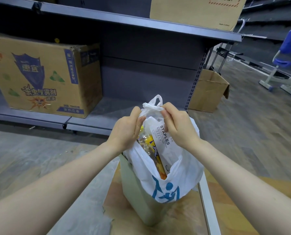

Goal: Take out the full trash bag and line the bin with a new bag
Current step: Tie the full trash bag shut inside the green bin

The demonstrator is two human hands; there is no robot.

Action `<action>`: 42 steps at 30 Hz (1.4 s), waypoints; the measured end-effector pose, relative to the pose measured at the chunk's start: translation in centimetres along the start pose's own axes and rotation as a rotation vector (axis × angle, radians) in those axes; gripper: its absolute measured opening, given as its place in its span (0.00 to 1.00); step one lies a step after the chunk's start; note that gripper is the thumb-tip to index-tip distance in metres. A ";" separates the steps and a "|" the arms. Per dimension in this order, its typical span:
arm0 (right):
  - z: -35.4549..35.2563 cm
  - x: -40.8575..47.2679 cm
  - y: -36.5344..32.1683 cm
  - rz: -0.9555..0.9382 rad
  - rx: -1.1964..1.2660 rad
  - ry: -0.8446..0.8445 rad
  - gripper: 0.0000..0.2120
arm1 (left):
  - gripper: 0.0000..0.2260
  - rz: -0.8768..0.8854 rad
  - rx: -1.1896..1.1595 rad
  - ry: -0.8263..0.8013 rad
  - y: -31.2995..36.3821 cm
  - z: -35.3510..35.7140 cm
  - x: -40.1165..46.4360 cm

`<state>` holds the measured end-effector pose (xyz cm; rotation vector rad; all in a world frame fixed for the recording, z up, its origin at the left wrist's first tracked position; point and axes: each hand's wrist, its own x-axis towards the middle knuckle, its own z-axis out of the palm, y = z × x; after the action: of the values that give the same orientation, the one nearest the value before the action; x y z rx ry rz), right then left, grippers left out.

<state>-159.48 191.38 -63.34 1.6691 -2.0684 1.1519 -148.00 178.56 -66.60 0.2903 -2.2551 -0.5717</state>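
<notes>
A white plastic trash bag [183,177] with a blue logo sits in a pale green bin [134,192] on the floor. It is stuffed with a white staples box [165,138] and a yellow plastic bottle [148,145]. My left hand [126,131] pinches the bag's left handle at the top. My right hand [178,126] pinches the twisted handles [155,103] from the right. Both hands hold the handles together above the bag's mouth, which still gapes toward me.
A grey metal shelf [94,121] runs behind the bin, with a large printed cardboard box [45,75] on its left. A smaller brown box [209,90] stands on the floor at right. A blue chair [287,60] is at far right.
</notes>
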 end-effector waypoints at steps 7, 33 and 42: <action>0.1 0.1 -0.5 0.047 0.127 0.236 0.12 | 0.24 0.049 0.052 0.020 -0.3 0.6 0.0; 0.8 -2.0 -2.8 0.260 0.457 -0.035 0.09 | 0.18 0.283 0.289 0.080 1.4 -1.5 -3.0; 0.8 -1.6 -3.5 0.345 0.627 0.027 0.11 | 0.18 0.279 0.283 -0.064 1.6 -1.2 -2.6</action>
<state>-155.58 191.85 -63.42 1.5253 -2.1690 2.0934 -145.41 180.55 -66.74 0.0931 -2.3850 -0.1162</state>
